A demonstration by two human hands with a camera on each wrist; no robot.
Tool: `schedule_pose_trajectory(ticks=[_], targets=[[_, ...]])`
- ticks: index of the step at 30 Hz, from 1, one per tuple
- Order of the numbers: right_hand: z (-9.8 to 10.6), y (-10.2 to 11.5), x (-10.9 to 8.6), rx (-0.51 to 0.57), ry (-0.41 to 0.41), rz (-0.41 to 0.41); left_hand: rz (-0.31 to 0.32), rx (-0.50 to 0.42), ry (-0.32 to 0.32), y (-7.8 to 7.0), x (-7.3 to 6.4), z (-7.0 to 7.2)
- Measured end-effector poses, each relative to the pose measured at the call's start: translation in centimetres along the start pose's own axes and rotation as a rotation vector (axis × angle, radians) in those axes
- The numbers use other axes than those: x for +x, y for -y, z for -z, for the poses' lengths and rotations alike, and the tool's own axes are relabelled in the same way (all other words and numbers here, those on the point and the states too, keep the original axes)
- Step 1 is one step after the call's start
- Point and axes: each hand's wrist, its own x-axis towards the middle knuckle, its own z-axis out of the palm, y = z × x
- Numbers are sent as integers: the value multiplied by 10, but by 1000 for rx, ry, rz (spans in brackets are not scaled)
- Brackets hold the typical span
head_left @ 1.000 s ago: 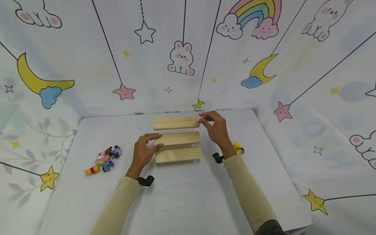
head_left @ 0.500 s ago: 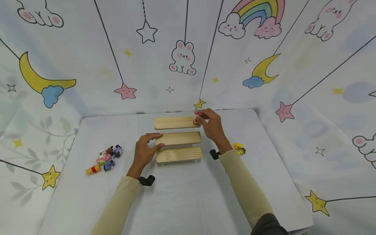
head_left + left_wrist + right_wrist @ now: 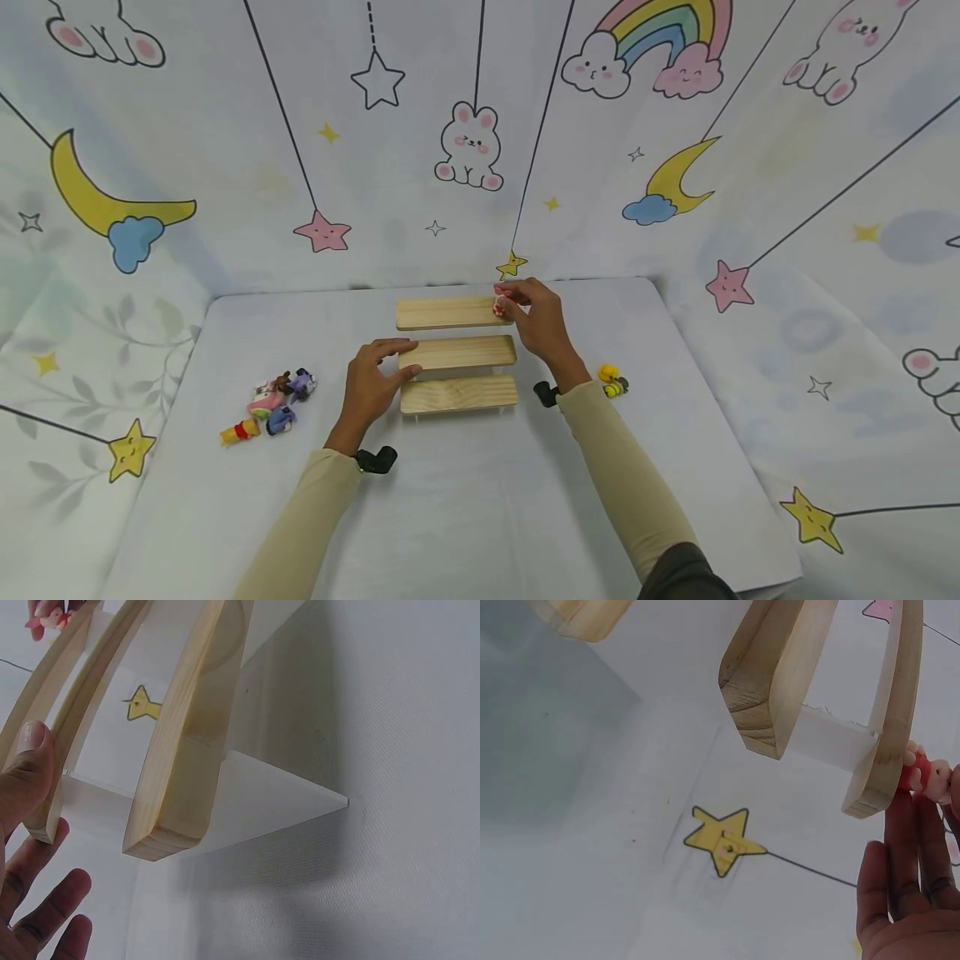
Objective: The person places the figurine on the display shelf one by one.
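Red-and-pink figurine (image 3: 498,307) pinched in our right hand (image 3: 542,321), at the right end of the back board (image 3: 446,313), our left hand (image 3: 369,382) gripping the middle board (image 3: 465,352), left end.

Head view's nicely bright, with soft, even light that seems to come from overhead. On the white table (image 3: 465,508), faint fuzzy-edged shadows lie in front of the wooden shelf (image 3: 459,394), alongside the sleeves (image 3: 626,475). Fine detail goes kinda mushy on the toys (image 3: 279,406) left of the shelf and the little figurine (image 3: 498,306) at its rear. Left wrist cam's greyer, with a broad soft shadow under the shelf, whose wood looks bowed by the lens. Right wrist's dimmer: murky teal-grey near the shelf's front, right hand (image 3: 911,919) at its rear pretty dark.
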Motion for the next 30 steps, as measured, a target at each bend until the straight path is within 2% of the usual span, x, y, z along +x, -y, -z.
schedule_pose_trajectory(ticks=[11,24,30], targets=[[6,-2,-4,9,-9,5,29,1,10,2,0,0],[33,-14,-26,-8,-79,-88,19,9,27,2,1,1],[47,-21,-37,-6,-123,-90,6,3,24,1,0,1]])
